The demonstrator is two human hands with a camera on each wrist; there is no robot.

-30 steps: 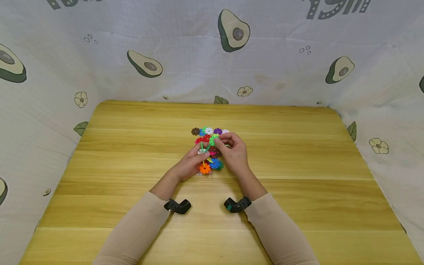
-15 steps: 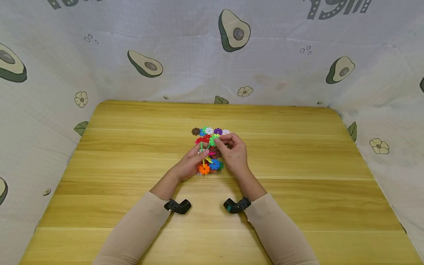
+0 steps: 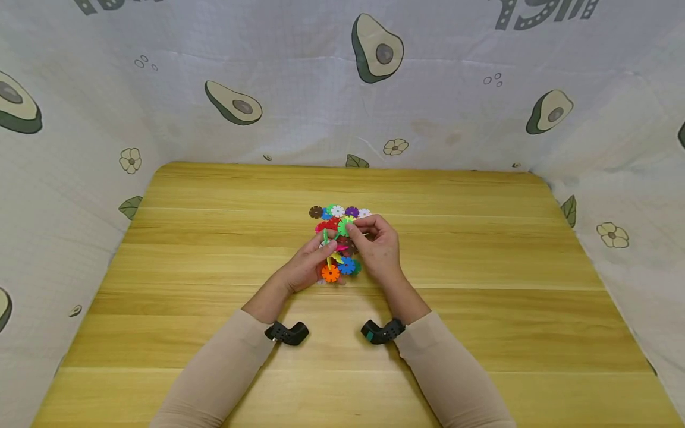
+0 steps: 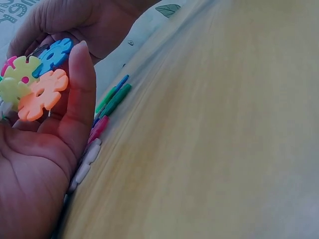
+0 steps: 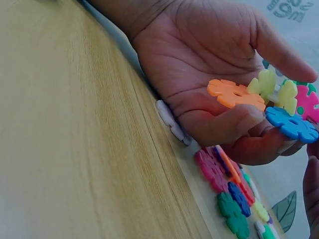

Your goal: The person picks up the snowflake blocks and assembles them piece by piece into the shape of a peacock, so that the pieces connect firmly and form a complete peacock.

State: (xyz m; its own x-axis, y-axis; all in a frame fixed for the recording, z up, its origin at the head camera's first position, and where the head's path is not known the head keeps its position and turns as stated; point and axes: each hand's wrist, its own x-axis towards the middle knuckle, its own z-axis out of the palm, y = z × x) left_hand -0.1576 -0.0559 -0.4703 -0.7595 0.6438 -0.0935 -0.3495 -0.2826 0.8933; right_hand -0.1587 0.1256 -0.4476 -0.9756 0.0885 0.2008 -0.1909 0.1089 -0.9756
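My left hand (image 3: 305,266) holds a cluster of joined, notched plastic snowflake discs, with the thumb on top and fingers underneath. An orange disc (image 3: 330,273) and a blue disc (image 3: 346,265) stick out at the near side of this cluster. Between them in the right wrist view are yellow discs (image 5: 259,84), with a pink disc (image 5: 307,103) behind. My right hand (image 3: 381,246) pinches a light green disc (image 3: 345,226) between thumb and forefinger at the far side of the cluster. In the left wrist view the right hand's fingertips are hidden behind the blue disc (image 4: 59,50).
Loose discs lie on the wooden table (image 3: 481,249) beneath and beyond the hands, among them a brown disc (image 3: 316,212), a purple disc (image 3: 351,211) and a red disc (image 3: 323,227). A white patterned cloth (image 3: 299,59) hangs behind the table and along its sides.
The held cluster has tilted slightly, and the white disc by the left thumb shows less than before. Both hands stay nearly in place, the right still pinching the light green disc.
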